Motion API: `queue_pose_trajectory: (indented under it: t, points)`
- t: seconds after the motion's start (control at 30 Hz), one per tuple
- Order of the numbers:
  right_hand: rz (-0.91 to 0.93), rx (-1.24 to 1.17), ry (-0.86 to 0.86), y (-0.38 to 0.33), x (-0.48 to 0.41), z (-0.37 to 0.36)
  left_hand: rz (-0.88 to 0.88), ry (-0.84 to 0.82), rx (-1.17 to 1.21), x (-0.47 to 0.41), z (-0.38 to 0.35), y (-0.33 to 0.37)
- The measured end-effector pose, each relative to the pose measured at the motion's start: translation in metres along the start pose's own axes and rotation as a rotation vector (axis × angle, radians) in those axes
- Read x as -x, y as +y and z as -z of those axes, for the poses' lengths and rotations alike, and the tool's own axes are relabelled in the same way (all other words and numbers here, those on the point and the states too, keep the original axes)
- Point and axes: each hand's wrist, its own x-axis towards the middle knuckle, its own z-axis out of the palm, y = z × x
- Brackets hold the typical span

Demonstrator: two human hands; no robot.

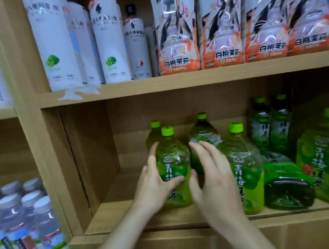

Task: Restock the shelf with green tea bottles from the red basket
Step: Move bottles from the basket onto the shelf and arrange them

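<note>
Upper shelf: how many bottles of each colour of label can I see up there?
White-label bottles: 4
Orange-label bottles: 4
Total in view: 8

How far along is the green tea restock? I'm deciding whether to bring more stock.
Done: several green tea bottles already stand on the shelf. In hand: the left hand holds the front bottle, while the right hand is open beside it. Left: space remains at the shelf's left, and one dark bottle lies on its side. The red basket is out of view, so remaining stock is unknown.
</note>
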Motion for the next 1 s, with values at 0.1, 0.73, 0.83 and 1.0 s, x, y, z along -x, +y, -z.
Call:
queue_pose_trajectory:
  t: [0.1, 0.73, 0.83, 1.0]
  points:
    - [-0.103, 0.258, 0.211, 0.02, -0.013, 0.026, 0.002, 0.077, -0.077, -0.007, -0.006, -0.003]
    - [-0.411, 0.217, -0.193, 0.069, -0.039, 0.042, -0.285, 0.042, -0.465, -0.094, -0.063, 0.101]
    - [-0.425, 0.179, -0.183, 0.07, -0.038, 0.042, -0.192, -0.185, -0.609, -0.135, -0.083, 0.11]
    - [-0.441, 0.112, -0.146, 0.072, -0.039, 0.041, -0.134, -0.21, -0.493, -0.157, -0.074, 0.115]
